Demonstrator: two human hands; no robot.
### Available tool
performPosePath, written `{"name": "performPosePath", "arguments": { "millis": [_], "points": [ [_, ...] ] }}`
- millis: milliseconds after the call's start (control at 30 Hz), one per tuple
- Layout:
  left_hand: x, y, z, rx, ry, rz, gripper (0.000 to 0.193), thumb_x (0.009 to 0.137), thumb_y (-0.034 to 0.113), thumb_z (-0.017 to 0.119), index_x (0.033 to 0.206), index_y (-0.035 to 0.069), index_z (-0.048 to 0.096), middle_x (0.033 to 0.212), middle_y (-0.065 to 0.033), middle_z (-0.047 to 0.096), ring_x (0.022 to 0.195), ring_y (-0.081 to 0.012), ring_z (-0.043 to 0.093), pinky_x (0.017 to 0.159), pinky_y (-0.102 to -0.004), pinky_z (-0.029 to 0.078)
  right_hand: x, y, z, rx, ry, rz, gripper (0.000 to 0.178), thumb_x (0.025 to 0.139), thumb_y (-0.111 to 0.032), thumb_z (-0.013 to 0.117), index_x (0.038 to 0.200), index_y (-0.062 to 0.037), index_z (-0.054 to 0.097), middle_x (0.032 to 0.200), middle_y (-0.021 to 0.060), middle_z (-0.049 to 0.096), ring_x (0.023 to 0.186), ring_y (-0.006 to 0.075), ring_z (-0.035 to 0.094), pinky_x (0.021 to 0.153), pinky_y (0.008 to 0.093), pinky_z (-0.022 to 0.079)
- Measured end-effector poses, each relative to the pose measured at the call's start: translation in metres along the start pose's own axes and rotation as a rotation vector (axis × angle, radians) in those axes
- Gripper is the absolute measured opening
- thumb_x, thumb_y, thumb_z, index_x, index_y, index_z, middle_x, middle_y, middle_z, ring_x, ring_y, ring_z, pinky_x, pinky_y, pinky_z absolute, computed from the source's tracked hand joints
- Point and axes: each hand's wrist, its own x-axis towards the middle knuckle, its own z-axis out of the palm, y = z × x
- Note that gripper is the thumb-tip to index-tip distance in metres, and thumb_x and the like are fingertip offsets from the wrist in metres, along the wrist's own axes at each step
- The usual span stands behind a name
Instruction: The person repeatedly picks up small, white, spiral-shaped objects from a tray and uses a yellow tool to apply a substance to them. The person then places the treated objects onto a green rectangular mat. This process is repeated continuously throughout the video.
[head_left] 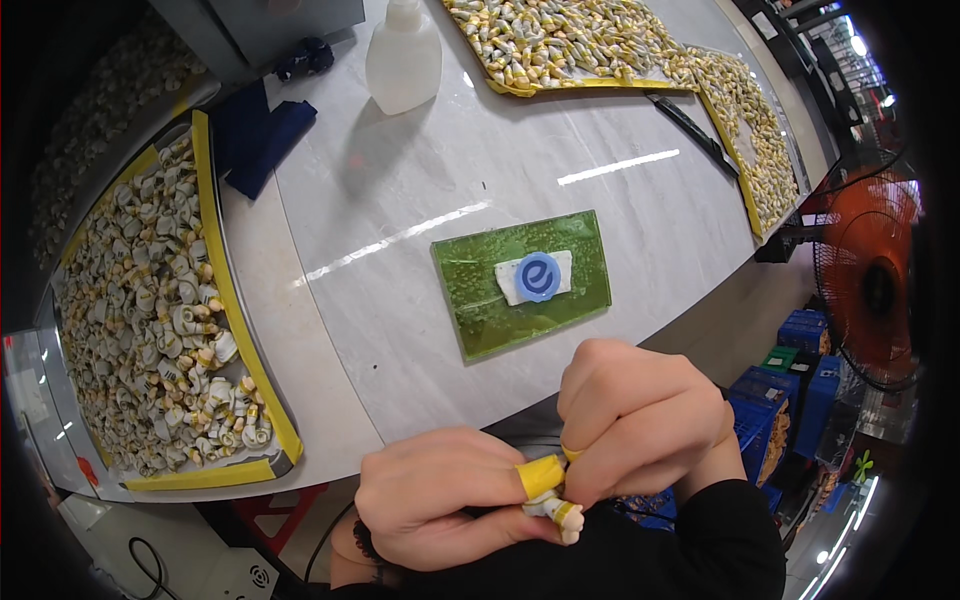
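My left hand (pixel 440 495) is closed at the table's near edge. Its thumb and forefinger pinch a small white, yellow and peach figurine (pixel 564 520); yellow tape wraps the forefinger's tip. My right hand (pixel 640 420) is closed right beside it, fingertips pressed together against the figurine's side. Whatever those fingertips hold, if anything, is hidden. On the table just beyond the hands lies a green glass-like slab (pixel 470 310). A white pad (pixel 507 285) rests on it, topped by a round blue piece (pixel 538 277) with a dark curl.
To the left, a yellow-edged tray (pixel 285 455) holds many small figurines. More pieces fill yellow-edged trays (pixel 590 85) at the back right, beside a black knife-like tool (pixel 692 135). A translucent bottle (pixel 404 60) and dark blue cloth (pixel 265 145) stand behind. An orange fan (pixel 870 280) is at right.
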Motion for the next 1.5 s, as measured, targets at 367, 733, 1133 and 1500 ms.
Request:
{"name": "performPosePath", "arguments": {
  "millis": [367,733,1133,1500],
  "points": [
    [0.001,-0.001,-0.004,0.005,-0.001,-0.049,0.023,0.065,0.007,0.081,0.08,-0.002,0.065,0.071,-0.0098,0.066,0.063,-0.02,0.064,0.058,-0.0262,0.049,-0.003,0.002,0.004,-0.088,0.034,0.012,0.015,0.074,-0.008,0.073,0.085,-0.0042,0.065,0.079,0.0045,0.056,0.068,0.0201,0.051,0.059,0.0289,0.038],
    [-0.022,0.133,-0.11,1.619,0.242,-0.165,0.027,0.072,0.006,0.064,0.098,-0.003,0.061,0.1,-0.0175,0.062,0.093,-0.0278,0.058,0.084,-0.0352,0.043,-0.029,-0.011,-0.016,-0.311,0.268,0.014,0.022,0.061,-0.015,0.082,0.079,-0.0105,0.07,0.071,-0.0004,0.056,0.063,0.0156,0.052,0.055,0.0267,0.04],
    [0.177,0.09,-0.281,1.851,0.153,-0.046,0.046,0.076,0.027,0.069,0.113,0.003,0.059,0.1,-0.0186,0.063,0.089,-0.0309,0.062,0.079,-0.0359,0.048,-0.044,-0.028,-0.021,-0.509,0.281,0.066,0.023,0.057,-0.006,0.078,0.077,-0.0092,0.069,0.071,0.0011,0.055,0.064,0.016,0.052,0.055,0.0274,0.04],
    [0.131,0.114,-0.225,1.527,0.068,0.021,0.029,0.083,0.017,0.06,0.106,-0.001,0.058,0.086,-0.0088,0.056,0.073,-0.0134,0.049,0.069,-0.026,0.041,-0.033,-0.053,-0.082,-1.047,0.22,0.194,0.024,0.062,0.0,0.073,0.084,-0.0039,0.064,0.078,0.0069,0.06,0.066,0.0213,0.056,0.059,0.0312,0.044]
  ]
}}
